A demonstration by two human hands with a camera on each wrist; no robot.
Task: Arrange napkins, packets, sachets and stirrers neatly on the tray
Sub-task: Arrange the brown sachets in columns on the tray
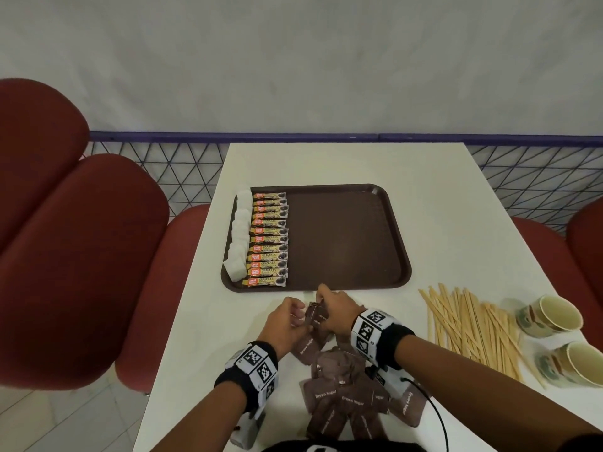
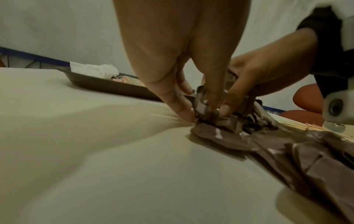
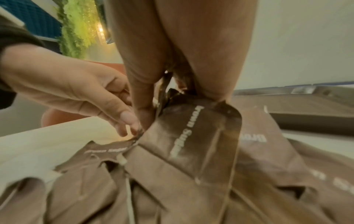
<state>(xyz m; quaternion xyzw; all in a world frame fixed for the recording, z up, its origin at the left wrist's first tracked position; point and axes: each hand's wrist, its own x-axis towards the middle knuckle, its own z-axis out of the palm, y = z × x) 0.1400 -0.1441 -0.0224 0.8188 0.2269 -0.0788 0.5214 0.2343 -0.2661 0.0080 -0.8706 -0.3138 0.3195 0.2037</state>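
Observation:
A brown tray (image 1: 342, 239) lies mid-table, with white napkins (image 1: 239, 236) down its left edge and a column of granules packets (image 1: 269, 239) beside them. Just in front of the tray, my right hand (image 1: 321, 301) grips a small upright bundle of brown sugar sachets (image 1: 316, 316). My left hand (image 1: 298, 316) pinches the same bundle (image 2: 201, 104) from the left, fingertips down at the table. More brown sugar sachets lie in a loose pile (image 1: 346, 386) under my right wrist. Wooden stirrers (image 1: 470, 324) are spread to the right of the pile.
Two paper cups (image 1: 551, 316) (image 1: 574, 363) lie on their sides at the table's right edge beyond the stirrers. Red chairs (image 1: 81, 256) stand left and right of the table. A blue mesh railing (image 1: 195, 158) runs behind it. A black cable (image 1: 434, 409) trails from my right wrist.

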